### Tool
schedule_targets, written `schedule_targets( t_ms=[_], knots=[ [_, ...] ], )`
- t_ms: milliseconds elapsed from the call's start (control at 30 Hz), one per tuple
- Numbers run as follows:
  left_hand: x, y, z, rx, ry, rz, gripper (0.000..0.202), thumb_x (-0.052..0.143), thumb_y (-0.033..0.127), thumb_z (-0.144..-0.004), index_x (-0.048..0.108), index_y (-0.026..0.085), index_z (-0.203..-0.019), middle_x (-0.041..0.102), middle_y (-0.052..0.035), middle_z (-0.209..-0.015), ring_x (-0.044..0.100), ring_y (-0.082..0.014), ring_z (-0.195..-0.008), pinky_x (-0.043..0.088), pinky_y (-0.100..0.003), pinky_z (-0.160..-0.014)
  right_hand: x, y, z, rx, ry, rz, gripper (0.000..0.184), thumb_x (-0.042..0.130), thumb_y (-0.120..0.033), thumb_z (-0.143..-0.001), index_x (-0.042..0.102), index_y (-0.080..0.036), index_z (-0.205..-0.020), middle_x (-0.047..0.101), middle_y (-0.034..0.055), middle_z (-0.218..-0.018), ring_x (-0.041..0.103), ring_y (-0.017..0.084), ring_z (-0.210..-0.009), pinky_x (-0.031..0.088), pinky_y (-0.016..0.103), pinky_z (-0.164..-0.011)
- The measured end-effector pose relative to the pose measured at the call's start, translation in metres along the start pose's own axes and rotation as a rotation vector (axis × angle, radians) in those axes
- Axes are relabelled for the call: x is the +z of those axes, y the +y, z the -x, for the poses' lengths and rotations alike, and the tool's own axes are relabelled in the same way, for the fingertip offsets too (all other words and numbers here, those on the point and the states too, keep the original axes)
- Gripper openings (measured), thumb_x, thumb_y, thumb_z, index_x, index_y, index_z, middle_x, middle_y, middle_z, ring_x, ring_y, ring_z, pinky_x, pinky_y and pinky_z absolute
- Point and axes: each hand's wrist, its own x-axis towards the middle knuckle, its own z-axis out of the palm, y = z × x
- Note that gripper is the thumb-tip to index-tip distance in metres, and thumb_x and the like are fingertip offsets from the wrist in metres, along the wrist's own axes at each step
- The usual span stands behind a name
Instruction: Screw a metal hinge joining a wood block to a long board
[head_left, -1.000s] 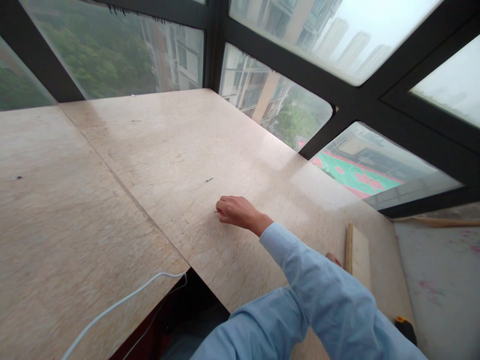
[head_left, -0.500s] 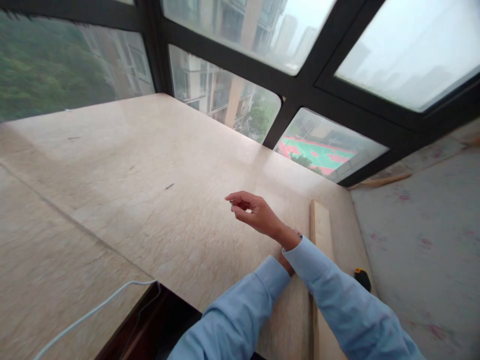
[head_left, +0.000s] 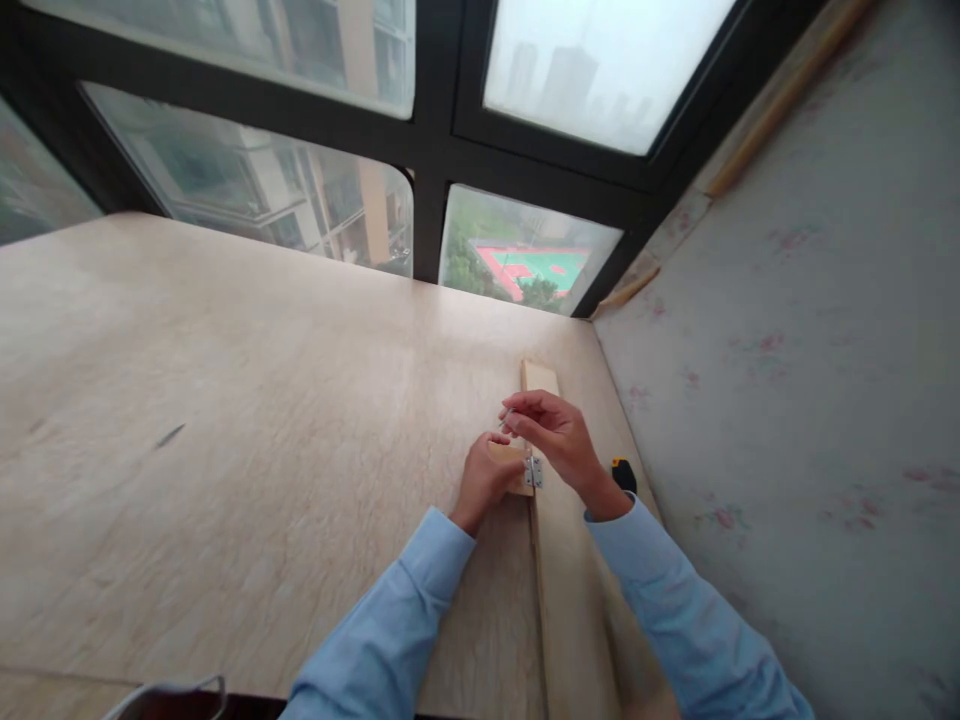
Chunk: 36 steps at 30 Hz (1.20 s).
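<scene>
Window frame [head_left: 435, 150], dark, with panes looking out on buildings and a green-and-red court. Pale, veined countertop [head_left: 247, 560], extending beneath the window. Wall covering [head_left: 787, 400], floral, bordering the countertop at right. Long wooden board [head_left: 574, 600], lying lengthwise on the countertop, near the wall. Right hand [head_left: 551, 430], raised above the board; thumb and forefinger are pressed together at the tips. Left hand [head_left: 486, 475], lower and just beside it; thumb and fingers grip a short wooden piece [head_left: 520, 488], which lies against the board's left edge. White cable [head_left: 180, 687], at the lower left edge. Black-and-yellow object [head_left: 623, 475], partly hidden behind the right wrist. Metal hinge [head_left: 533, 471], spanning short piece and board, near the left thumb. Slender dark item [head_left: 170, 435], lying well apart at left. Small thin item [head_left: 507, 416], pinched in the right fingertips; its exact form is too small to tell.
</scene>
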Motion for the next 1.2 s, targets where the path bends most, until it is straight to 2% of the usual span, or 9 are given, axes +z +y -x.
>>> schedule_targets(
  t_ms=[133,200,367,533,700,967,1200],
  knots=[
    [-0.001,-0.006,-0.001,-0.007,0.034,-0.066,0.044,0.080,0.020,-0.051,0.059,0.015,-0.089,0.064,-0.0020,-0.072,0.059,-0.0153,-0.063,0.048,-0.024,-0.053,-0.039,0.024,0.021,-0.002,0.251,0.071,0.021,0.075,-0.035,-0.077,0.070,-0.020,-0.090,0.070,0.0007,-0.076,0.065,0.013,-0.065,0.055,0.028,-0.063],
    [-0.001,-0.005,0.000,-0.017,0.028,-0.066,0.046,0.081,0.021,-0.051,0.059,0.015,-0.092,0.064,-0.0023,-0.073,0.059,-0.0150,-0.063,0.049,-0.024,-0.054,-0.049,0.036,0.033,0.029,0.302,0.096,0.021,0.075,-0.035,-0.076,0.070,-0.019,-0.090,0.070,0.0011,-0.076,0.065,0.014,-0.066,0.055,0.029,-0.064],
    [-0.001,-0.002,0.001,-0.041,0.024,-0.078,0.051,0.082,0.025,-0.052,0.059,0.014,-0.096,0.064,-0.0011,-0.072,0.060,-0.0143,-0.062,0.049,-0.023,-0.053,-0.053,0.056,0.053,0.029,0.244,0.261,0.016,0.070,-0.033,-0.082,0.073,-0.020,-0.091,0.074,0.0051,-0.087,0.068,0.017,-0.079,0.056,0.032,-0.074],
    [-0.002,-0.002,0.001,-0.052,0.014,-0.097,0.055,0.083,0.029,-0.052,0.059,0.014,-0.100,0.065,-0.0009,-0.074,0.061,-0.0144,-0.062,0.049,-0.023,-0.054,-0.050,0.060,0.057,-0.048,0.154,0.415,0.013,0.065,-0.029,-0.086,0.075,-0.022,-0.091,0.075,0.0064,-0.090,0.070,0.019,-0.083,0.055,0.032,-0.074],
    [-0.003,-0.002,0.002,-0.068,-0.001,-0.085,0.060,0.084,0.032,-0.053,0.059,0.014,-0.104,0.066,-0.0020,-0.077,0.062,-0.0151,-0.064,0.050,-0.024,-0.055,-0.049,0.061,0.058,-0.080,0.127,0.451,0.013,0.063,-0.027,-0.088,0.075,-0.023,-0.090,0.076,0.0062,-0.090,0.070,0.019,-0.082,0.056,0.033,-0.074],
    [-0.003,-0.004,0.001,-0.047,0.007,-0.100,0.057,0.084,0.031,-0.053,0.061,0.013,-0.102,0.066,-0.0024,-0.077,0.061,-0.0145,-0.064,0.049,-0.023,-0.055,-0.050,0.063,0.060,-0.097,0.136,0.500,0.014,0.061,-0.024,-0.090,0.075,-0.023,-0.091,0.076,0.0058,-0.091,0.070,0.019,-0.084,0.055,0.033,-0.077],
    [-0.001,0.001,0.004,-0.042,0.021,-0.109,0.055,0.084,0.030,-0.053,0.061,0.012,-0.100,0.065,-0.0025,-0.076,0.062,-0.0147,-0.065,0.049,-0.023,-0.056,-0.050,0.064,0.060,-0.182,0.064,0.560,0.019,0.057,-0.020,-0.092,0.075,-0.022,-0.096,0.075,0.0075,-0.093,0.069,0.019,-0.085,0.055,0.033,-0.078]
  ],
)
